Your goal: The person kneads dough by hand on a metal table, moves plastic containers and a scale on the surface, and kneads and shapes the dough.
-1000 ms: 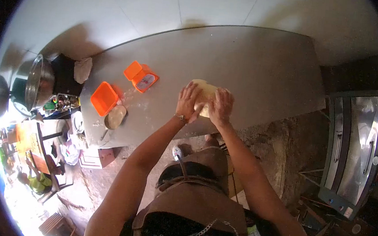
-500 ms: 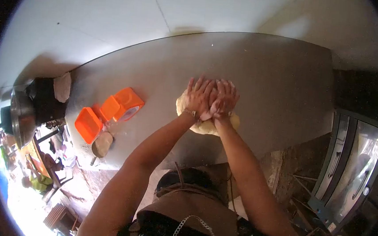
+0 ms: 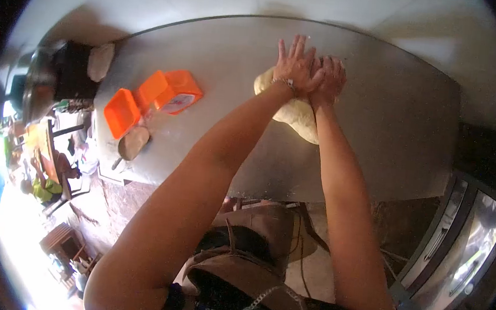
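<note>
A pale lump of dough lies on the metal table, stretched out beneath my hands. My left hand presses on its far part with the palm, fingers spread and pointing away from me. Right beside it, my right hand pushes down on the dough too, its fingers extended and the two thumbs close together. Neither hand grasps anything. Both arms reach forward nearly straight, and they hide part of the dough.
On the left of the metal table are orange plastic containers and a pan-like scoop with a handle. A glass-fronted dark cabinet stands at right. A wall borders the far edge. Another person is at far left.
My hands have pushed forward, away from me, and the dough has stretched into a longer shape. My view has shifted, and my body leans closer over the table.
</note>
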The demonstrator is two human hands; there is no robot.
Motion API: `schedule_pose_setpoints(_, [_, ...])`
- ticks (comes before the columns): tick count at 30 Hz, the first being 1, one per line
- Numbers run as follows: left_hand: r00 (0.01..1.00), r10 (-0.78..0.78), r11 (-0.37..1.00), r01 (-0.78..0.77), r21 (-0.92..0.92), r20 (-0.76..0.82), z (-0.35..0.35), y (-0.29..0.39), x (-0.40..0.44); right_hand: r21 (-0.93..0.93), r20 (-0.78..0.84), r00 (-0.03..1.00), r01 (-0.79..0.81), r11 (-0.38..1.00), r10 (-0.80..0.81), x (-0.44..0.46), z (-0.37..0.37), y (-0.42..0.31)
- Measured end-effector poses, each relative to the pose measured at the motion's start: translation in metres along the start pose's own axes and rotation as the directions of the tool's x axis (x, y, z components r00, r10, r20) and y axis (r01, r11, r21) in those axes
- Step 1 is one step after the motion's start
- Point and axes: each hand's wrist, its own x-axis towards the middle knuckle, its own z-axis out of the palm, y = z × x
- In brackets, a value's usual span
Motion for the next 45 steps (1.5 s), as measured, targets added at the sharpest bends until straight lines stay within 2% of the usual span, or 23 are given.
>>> schedule_pose_setpoints(2, [0.993, -0.014, 1.0, 0.013, 0.011, 0.115, 0.005, 0.0, -0.023, -0.025, 0.023, 1.0, 0.021, 0.999, -0.02, -0.021, -0.011, -0.009])
schedule_pose_setpoints(3, [0.994, -0.01, 1.0, 0.008, 0.02, 0.108, -0.013, 0.001, -0.037, 0.006, 0.113, 0.992, 0.062, 0.998, -0.062, -0.033, -0.022, -0.016])
schedule_pose_setpoints(4, [0.978, 0.01, 1.0, -0.01, -0.003, 0.208, -0.031, 0.003, -0.055, 0.036, 0.202, 0.974, 0.097, 0.995, -0.103, -0.049, -0.035, -0.022])
schedule_pose_setpoints(5, [0.951, 0.035, 0.999, -0.028, -0.03, 0.307, -0.047, 0.007, -0.071, 0.031, 0.194, 0.976, 0.093, 0.995, -0.098, -0.064, -0.055, -0.036])
schedule_pose_setpoints(6, [0.975, 0.067, 0.996, -0.053, -0.067, 0.213, -0.047, 0.008, -0.09, 0.071, 0.254, 0.967, 0.002, 0.997, -0.02, -0.079, -0.079, -0.052])
schedule_pose_setpoints(7, [0.976, 0.076, 0.996, -0.063, -0.067, 0.205, -0.048, 0.008, -0.113, 0.107, 0.311, 0.949, -0.086, 0.991, 0.049, -0.093, -0.103, -0.069])
schedule_pose_setpoints(8, [0.986, 0.128, 0.99, -0.121, -0.077, 0.108, -0.055, 0.011, -0.139, 0.106, 0.294, 0.955, -0.08, 0.991, 0.046, -0.107, -0.12, -0.078])
schedule_pose_setpoints(10, [0.978, 0.207, 0.975, -0.206, -0.087, 0.001, -0.076, 0.017, -0.185, 0.14, 0.036, 0.985, 0.161, 0.977, -0.167, -0.145, -0.141, -0.089])
schedule_pose_setpoints(13, [0.969, 0.232, 0.962, -0.241, -0.129, -0.084, -0.099, 0.019, -0.247, 0.115, 0.089, 0.989, 0.111, 0.987, -0.122, -0.19, -0.169, -0.111])
schedule_pose_setpoints(14, [0.965, 0.249, 0.956, -0.259, -0.135, -0.089, -0.11, 0.017, -0.265, 0.101, 0.077, 0.99, 0.107, 0.989, -0.115, -0.204, -0.178, -0.122])
schedule_pose_setpoints(16, [0.968, 0.218, 0.959, -0.191, -0.207, 0.12, -0.128, 0.01, -0.288, -0.012, 0.234, 0.972, 0.017, 1.0, -0.014, -0.225, -0.191, -0.143])
schedule_pose_setpoints(18, [0.96, 0.248, 0.947, -0.212, -0.241, 0.128, -0.127, -0.002, -0.289, -0.023, 0.222, 0.975, 0.004, 1.0, 0.001, -0.236, -0.193, -0.152])
schedule_pose_setpoints(21, [0.944, 0.216, 0.961, -0.16, -0.226, 0.248, -0.097, -0.008, -0.282, -0.071, 0.179, 0.983, -0.023, 0.997, 0.036, -0.255, -0.17, -0.154])
schedule_pose_setpoints(23, [0.955, 0.295, 0.952, -0.293, -0.084, 0.01, -0.065, -0.015, -0.286, -0.115, -0.037, 0.999, 0.032, 0.993, -0.037, -0.254, -0.161, -0.151])
schedule_pose_setpoints(24, [0.962, 0.241, 0.964, -0.223, -0.143, 0.129, -0.057, -0.018, -0.283, -0.151, 0.085, 0.996, -0.021, 0.988, 0.035, -0.257, -0.155, -0.147])
schedule_pose_setpoints(28, [0.958, 0.24, 0.971, -0.233, -0.063, 0.157, -0.04, -0.021, -0.251, -0.067, 0.146, 0.988, -0.045, 0.997, 0.054, -0.24, -0.122, -0.109])
schedule_pose_setpoints(30, [0.974, 0.22, 0.968, -0.211, -0.134, 0.052, -0.036, -0.021, -0.22, 0.04, 0.139, 0.99, -0.005, 0.999, -0.001, -0.209, -0.115, -0.095])
schedule_pose_setpoints(33, [0.984, 0.155, 0.972, -0.137, -0.19, 0.085, -0.025, -0.021, -0.182, 0.016, 0.18, 0.984, 0.008, 1.0, -0.011, -0.163, -0.119, -0.088])
schedule_pose_setpoints(34, [0.976, 0.119, 0.982, -0.088, -0.167, 0.184, -0.022, -0.021, -0.163, 0.015, 0.185, 0.983, 0.002, 1.0, -0.004, -0.148, -0.108, -0.078])
schedule_pose_setpoints(35, [0.973, 0.123, 0.982, -0.09, -0.167, 0.197, -0.024, -0.02, -0.14, -0.024, 0.199, 0.98, -0.019, 1.0, 0.023, -0.136, -0.095, -0.068])
schedule_pose_setpoints(37, [0.991, -0.021, 0.991, 0.037, -0.128, 0.129, -0.022, -0.018, -0.097, -0.069, 0.216, 0.975, -0.043, 0.997, 0.057, -0.109, -0.073, -0.053])
schedule_pose_setpoints(39, [0.994, -0.033, 0.992, 0.045, -0.117, 0.102, -0.01, -0.021, -0.061, -0.059, 0.187, 0.973, -0.127, 0.99, 0.136, -0.064, -0.055, -0.045])
schedule_pose_setpoints(45, [0.995, -0.094, 0.994, 0.095, -0.049, 0.023, 0.017, -0.026, -0.011, -0.097, 0.091, 0.994, -0.056, 0.994, 0.065, -0.021, -0.029, -0.027])
